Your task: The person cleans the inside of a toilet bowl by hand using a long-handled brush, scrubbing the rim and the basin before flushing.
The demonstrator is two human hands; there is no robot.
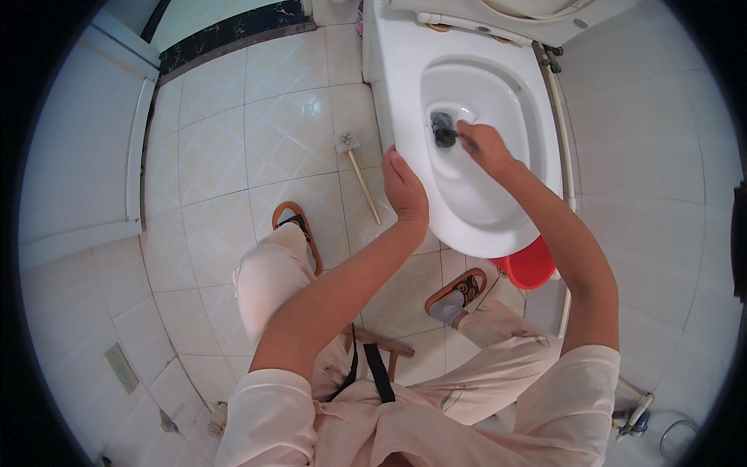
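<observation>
A white ceramic toilet (402, 93) stands before me with its seat and lid (560, 14) raised. My right hand (487, 149) reaches into the bowl and grips the dark handle of a small black brush (444, 138). The brush head lies at the drain opening (442, 121), where the water looks dark. Against the outer left side of the toilet rests my left hand (405, 187), its fingers close together and nothing held in it. A toilet brush (365, 187) with a pale handle and whitish bristles lies on the floor tiles to the left of that hand.
Under the toilet's front edge sits a red bucket (531, 265), partly hidden. A pale pipe (560, 134) runs along the right wall. A small wooden stool (388, 344) is below me. At left are a white door (76, 146) and a dark threshold (233, 38).
</observation>
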